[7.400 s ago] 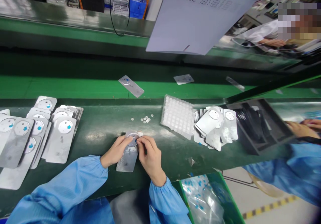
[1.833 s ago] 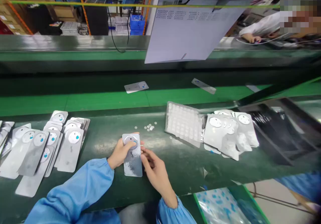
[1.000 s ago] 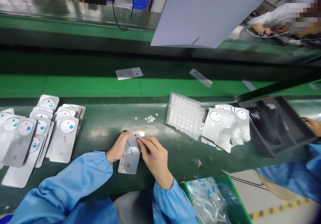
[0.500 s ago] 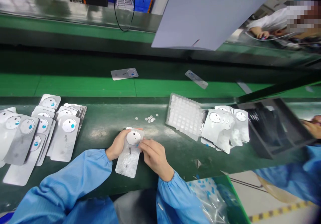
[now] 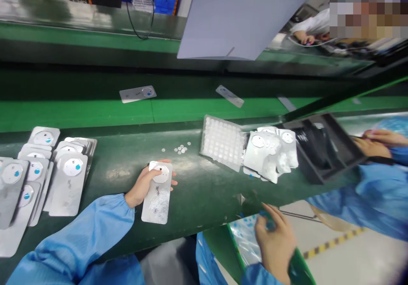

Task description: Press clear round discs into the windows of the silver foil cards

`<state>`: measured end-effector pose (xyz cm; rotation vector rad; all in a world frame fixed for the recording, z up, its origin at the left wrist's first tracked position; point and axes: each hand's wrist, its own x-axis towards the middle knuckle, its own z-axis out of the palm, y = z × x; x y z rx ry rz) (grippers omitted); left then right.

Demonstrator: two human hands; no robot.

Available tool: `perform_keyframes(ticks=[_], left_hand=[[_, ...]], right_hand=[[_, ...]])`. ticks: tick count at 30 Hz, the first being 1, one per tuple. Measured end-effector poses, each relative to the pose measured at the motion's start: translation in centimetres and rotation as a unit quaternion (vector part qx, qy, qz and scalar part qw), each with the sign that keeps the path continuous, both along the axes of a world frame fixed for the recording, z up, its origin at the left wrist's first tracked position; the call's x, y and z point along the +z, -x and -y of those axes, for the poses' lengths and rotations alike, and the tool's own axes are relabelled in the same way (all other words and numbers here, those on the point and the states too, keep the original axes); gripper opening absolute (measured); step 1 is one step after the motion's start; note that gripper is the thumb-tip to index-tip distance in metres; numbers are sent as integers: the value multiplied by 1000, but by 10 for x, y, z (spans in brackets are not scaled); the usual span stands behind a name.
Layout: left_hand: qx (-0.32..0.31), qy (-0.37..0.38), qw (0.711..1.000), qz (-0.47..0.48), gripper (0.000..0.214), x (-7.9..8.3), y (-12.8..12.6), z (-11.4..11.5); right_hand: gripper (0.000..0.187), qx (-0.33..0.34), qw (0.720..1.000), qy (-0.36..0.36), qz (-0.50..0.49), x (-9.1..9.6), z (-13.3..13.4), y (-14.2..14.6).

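Observation:
A flat silver plate-shaped pack (image 5: pixel 157 204) with a white round window near its top is gripped in my left hand (image 5: pixel 143 186). The thumb presses on the window while other fingers show past the right edge. Over a green-rimmed bin (image 5: pixel 302 261) at the lower right is my right hand (image 5: pixel 277 240), thumb and forefinger curled together around what looks like a small blue tab (image 5: pixel 263 213). Blue scraps (image 5: pixel 244 227) lie in the clear bag lining that bin. Small white discs (image 5: pixel 181 149) are scattered on the bench beyond my left hand.
Overlapping silver packs (image 5: pixel 68 191) with blue dots lie at left. A clear tray of white discs (image 5: pixel 221 142) and more packs (image 5: pixel 270 153) sit at right, beside a dark box (image 5: pixel 325 149). A co-worker's hands (image 5: pixel 379 142) are beyond it. Packs lie on the green conveyor (image 5: pixel 105 115).
My right hand has left the pack and moved right and down to the bin. The blue spot by the pack's window is gone from there. My left hand still holds the pack; the view shifted.

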<state>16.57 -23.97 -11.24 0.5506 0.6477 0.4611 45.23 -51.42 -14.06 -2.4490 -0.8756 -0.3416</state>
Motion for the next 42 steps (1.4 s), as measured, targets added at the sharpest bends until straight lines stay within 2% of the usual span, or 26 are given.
perform_keyframes(ticks=[2,3,4,7,9,11,13,16,18,19,22,26,29,31,33,34,36,38,42], left_hand=[[3,-2,1000,-13,66,3,0,-1],[5,-6,1000,-20,67,4,0,-1],[6,-12,1000,-27,67,5,0,-2],[6,-24,999,-39,70,8,2,-3],[11,-22,999,-38,72,9,2,-2],[22,-16,999,-30,77,7,3,-1],[37,-18,999,-25,85,3,2,1],[52,-42,998,-20,104,-4,2,4],[52,-61,997,-14,112,-9,2,5],[51,-69,996,-12,115,-11,3,5],[46,-99,994,-21,122,-13,4,6],[38,-158,985,-58,128,-9,4,5],[52,-213,972,-81,120,-8,4,4],[52,-275,954,-108,87,-9,4,5],[20,-366,919,-144,44,-11,5,6],[-2,-410,898,-160,32,-11,5,7],[-38,-473,862,-179,28,-12,6,9],[-45,-503,844,-180,30,-13,6,11],[-45,-501,854,-134,33,-17,6,16]], right_hand=[[34,96,993,-58,-28,3,-44,21],[33,164,983,-57,-58,3,-71,30],[33,193,978,-54,-65,2,-97,38],[36,235,969,-46,-64,-4,-156,45],[39,250,965,-47,-59,-7,-169,46],[39,282,956,-44,-61,-8,-160,53],[35,340,937,-33,-76,-7,-135,70],[38,459,883,-1,-95,-6,-89,106],[43,516,851,12,-102,-6,-65,127],[39,534,839,14,-105,-6,-57,136],[23,563,818,12,-116,-8,-47,149],[31,593,796,-2,-118,-8,-47,151],[31,575,786,-43,-222,-1,-51,153],[26,478,793,-75,-371,7,-62,153],[28,354,789,-98,-492,14,-78,148],[29,308,787,-105,-525,18,-89,144],[30,270,787,-113,-543,23,-111,134],[31,262,779,-124,-555,27,-132,127],[48,251,744,-148,-602,35,-157,126]])
